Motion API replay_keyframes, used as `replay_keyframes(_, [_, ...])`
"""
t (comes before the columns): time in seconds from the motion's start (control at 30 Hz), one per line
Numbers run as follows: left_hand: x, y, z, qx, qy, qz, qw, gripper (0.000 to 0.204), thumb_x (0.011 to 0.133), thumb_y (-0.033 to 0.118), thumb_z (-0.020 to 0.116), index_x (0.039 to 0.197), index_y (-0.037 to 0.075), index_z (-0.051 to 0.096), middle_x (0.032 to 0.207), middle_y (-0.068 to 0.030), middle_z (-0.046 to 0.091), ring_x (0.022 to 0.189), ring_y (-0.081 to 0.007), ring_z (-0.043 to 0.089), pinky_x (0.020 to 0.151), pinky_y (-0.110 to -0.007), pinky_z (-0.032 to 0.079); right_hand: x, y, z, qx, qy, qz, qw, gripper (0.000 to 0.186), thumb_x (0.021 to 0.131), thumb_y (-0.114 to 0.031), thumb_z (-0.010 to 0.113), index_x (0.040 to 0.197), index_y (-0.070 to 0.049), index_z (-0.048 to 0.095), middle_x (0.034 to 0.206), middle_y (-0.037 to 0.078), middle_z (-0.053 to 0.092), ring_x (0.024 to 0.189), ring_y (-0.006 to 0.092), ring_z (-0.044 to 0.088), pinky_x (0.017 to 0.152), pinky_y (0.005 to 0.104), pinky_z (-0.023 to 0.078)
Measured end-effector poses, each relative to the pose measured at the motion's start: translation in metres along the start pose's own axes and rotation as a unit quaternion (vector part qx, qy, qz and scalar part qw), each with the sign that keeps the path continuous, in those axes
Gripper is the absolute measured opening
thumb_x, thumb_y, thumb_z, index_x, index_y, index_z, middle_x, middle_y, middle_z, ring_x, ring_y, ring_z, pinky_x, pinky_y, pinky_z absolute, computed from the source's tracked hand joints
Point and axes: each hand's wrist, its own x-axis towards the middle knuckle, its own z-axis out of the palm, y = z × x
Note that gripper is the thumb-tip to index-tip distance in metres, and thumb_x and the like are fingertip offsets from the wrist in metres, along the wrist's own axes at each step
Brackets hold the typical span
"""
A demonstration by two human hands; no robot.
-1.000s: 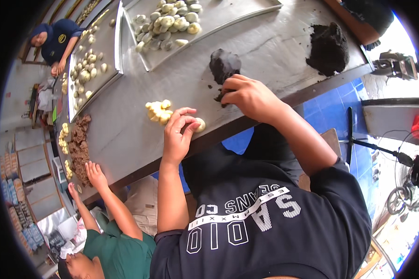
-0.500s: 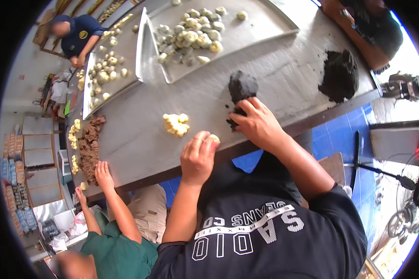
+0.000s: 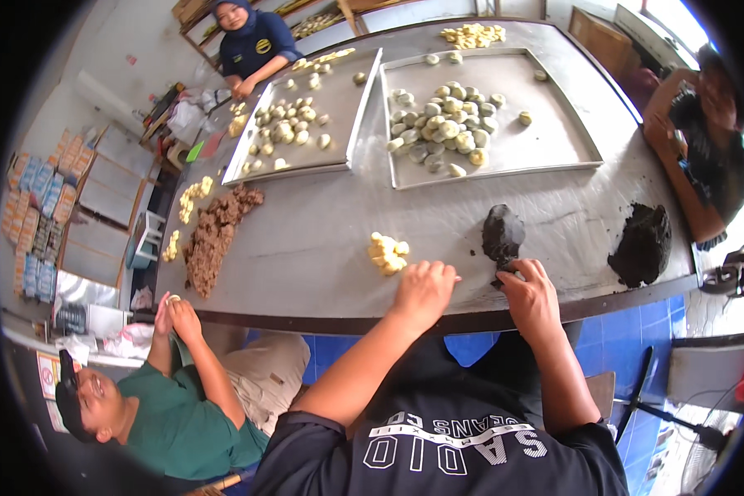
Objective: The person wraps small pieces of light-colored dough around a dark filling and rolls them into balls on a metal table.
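Observation:
My right hand [image 3: 533,299] pinches the near end of a lump of black paste [image 3: 503,234] on the steel table, thumb and fingers together, some paste under them. To its left, my left hand [image 3: 426,291] hovers at the table's front edge, closed with the fingers curled in. The pale dough piece seen in its grip half a second ago is hidden behind the fingers. Just beyond my left hand lies a small pile of pale yellow dough pieces [image 3: 388,253]. Black crumbs are scattered beside the lump.
Two metal trays, one on the left [image 3: 248,172] and one on the right [image 3: 583,149], hold round grey-green pieces. A brown crumbly mass [image 3: 215,244] lies at left, a bigger black mound [image 3: 641,246] at right. A person in green [image 3: 190,413] works at my left; others sit across the table.
My view has swung left and up, so the table sits lower and more to the right. My right hand has drawn its fingers together at the paste. The person in green has brought both hands together.

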Motion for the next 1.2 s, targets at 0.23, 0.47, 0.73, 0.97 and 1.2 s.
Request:
replay_keyframes(0.23, [0.025, -0.011, -0.001, 0.033, -0.035, -0.009, 0.999, 0.013, 0.109, 0.019, 0.065, 0.108, 0.009, 0.073, 0.105, -0.0169, 0.074, 0.1, -0.0391, 0.074, 0.09, -0.052, 0.06, 0.025, 0.029, 0.015, -0.103, -0.018, -0.118, 0.987, 0.037, 0.088, -0.007, 0.072, 0.125, -0.004, 0.076, 0.129, 0.014, 0.067, 0.121, 0.029, 0.066, 0.098, 0.0399, 0.062])
replay_keyframes(0.47, [-0.023, -0.015, -0.012, -0.149, 0.138, 0.081, 0.976, 0.018, 0.108, 0.021, 0.075, 0.11, 0.002, 0.075, 0.109, -0.0102, 0.079, 0.094, -0.0377, 0.074, 0.085, -0.048, 0.059, 0.003, 0.028, 0.007, 0.002, -0.05, -0.064, 0.997, 0.014, 0.089, -0.008, 0.072, 0.101, -0.009, 0.078, 0.114, 0.007, 0.068, 0.111, 0.0314, 0.067, 0.092, 0.043, 0.062])
replay_keyframes(0.73, [-0.043, -0.022, -0.001, -0.329, 0.156, -0.015, 0.931, 0.062, 0.085, 0.012, 0.099, 0.139, 0.002, 0.07, 0.135, -0.0125, 0.081, 0.125, -0.0293, 0.077, 0.109, -0.041, 0.059, 0.043, -0.008, 0.053, -0.108, -0.033, -0.088, 0.99, 0.019, 0.092, -0.01, 0.07, 0.109, -0.005, 0.076, 0.115, 0.012, 0.074, 0.112, 0.031, 0.071, 0.096, 0.0416, 0.062])
replay_keyframes(0.97, [-0.041, -0.023, -0.006, -0.296, 0.069, -0.024, 0.952, 0.068, 0.085, 0.013, 0.098, 0.145, 0.003, 0.068, 0.137, -0.0156, 0.077, 0.128, -0.0345, 0.073, 0.111, -0.045, 0.057, 0.03, 0.005, 0.017, -0.018, -0.081, -0.077, 0.994, 0.019, 0.089, -0.004, 0.072, 0.107, -0.008, 0.079, 0.107, 0.008, 0.074, 0.105, 0.031, 0.071, 0.092, 0.0411, 0.061])
replay_keyframes(1.2, [-0.029, -0.007, 0.011, -0.142, 0.138, -0.01, 0.98, 0.065, 0.089, 0.012, 0.094, 0.147, 0.003, 0.066, 0.119, -0.0109, 0.08, 0.116, -0.0365, 0.071, 0.106, -0.049, 0.056, 0.009, 0.01, 0.012, -0.035, 0.031, -0.03, 0.998, 0.024, 0.09, -0.013, 0.078, 0.114, -0.011, 0.084, 0.122, 0.005, 0.075, 0.115, 0.0291, 0.068, 0.1, 0.0426, 0.059])
